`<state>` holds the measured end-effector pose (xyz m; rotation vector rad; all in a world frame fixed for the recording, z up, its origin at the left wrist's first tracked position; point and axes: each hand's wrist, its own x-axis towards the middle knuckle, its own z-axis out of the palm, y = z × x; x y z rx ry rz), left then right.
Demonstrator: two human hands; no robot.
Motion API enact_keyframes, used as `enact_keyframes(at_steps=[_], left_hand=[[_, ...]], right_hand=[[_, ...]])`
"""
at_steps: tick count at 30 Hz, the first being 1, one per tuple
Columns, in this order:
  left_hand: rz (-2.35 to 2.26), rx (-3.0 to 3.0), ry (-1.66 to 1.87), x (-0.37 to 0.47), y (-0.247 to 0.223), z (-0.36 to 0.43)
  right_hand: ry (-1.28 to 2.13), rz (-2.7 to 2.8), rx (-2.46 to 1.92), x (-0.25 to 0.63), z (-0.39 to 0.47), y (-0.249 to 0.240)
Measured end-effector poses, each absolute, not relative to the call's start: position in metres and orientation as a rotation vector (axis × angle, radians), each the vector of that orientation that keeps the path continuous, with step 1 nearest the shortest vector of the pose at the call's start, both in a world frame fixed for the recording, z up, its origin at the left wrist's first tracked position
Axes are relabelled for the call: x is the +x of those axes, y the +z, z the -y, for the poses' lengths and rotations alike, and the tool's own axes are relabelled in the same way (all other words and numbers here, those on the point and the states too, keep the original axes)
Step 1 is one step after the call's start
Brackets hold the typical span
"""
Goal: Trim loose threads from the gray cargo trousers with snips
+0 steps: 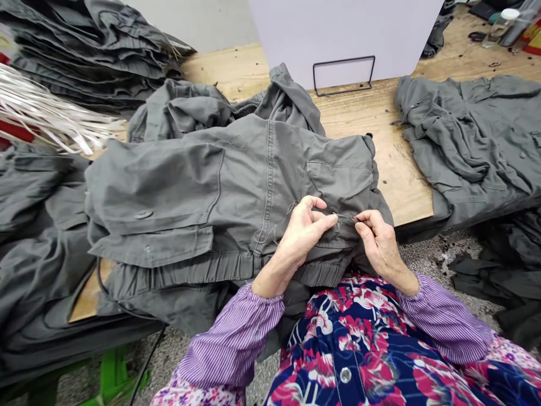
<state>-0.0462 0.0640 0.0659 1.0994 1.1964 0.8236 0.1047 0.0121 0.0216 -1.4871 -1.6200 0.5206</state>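
A pair of grey cargo trousers (243, 180) lies across the table in front of me, with its elastic waistband nearest my body. My left hand (305, 225) rests over the pocket at the right, thumb and finger pressed together at the pocket flap's edge. Just beside it, my right hand (379, 242) pinches at the same edge; a tiny dark bit shows at its fingertips, too small to name. Loose threads (270, 232) trail over the cloth left of my left hand. A buttoned pocket flap (158, 247) lies at the trousers' left side.
Folded grey garments are stacked at the back left (105, 56), and others lie on the right (477, 135). White strips (46, 110) hang at the left. Behind the trousers stand a white panel (346, 34) and a black wire frame (344, 76). A cable (146, 361) drops past the table's front edge.
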Motion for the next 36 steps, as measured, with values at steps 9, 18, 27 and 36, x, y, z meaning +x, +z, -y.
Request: enact_keyframes(at_steps=[9, 18, 27, 36], left_hand=[[-1.158, 1.178, 0.776, -0.048, 0.071, -0.054], [-1.045, 1.216, 0.782, -0.049, 0.067, -0.05], [-1.046, 1.046, 0.842, -0.05, 0.069, -0.055], [-1.067, 0.947, 0.859, -0.052, 0.071, -0.061]], right_hand=[[0.563, 1.664, -1.43, 0.097, -0.009, 0.023], [0.489, 1.757, -1.358, 0.094, -0.017, 0.023], [0.729, 1.529, -1.248, 0.101, -0.013, 0.025], [0.208, 1.913, -1.312, 0.112, -0.006, 0.015]])
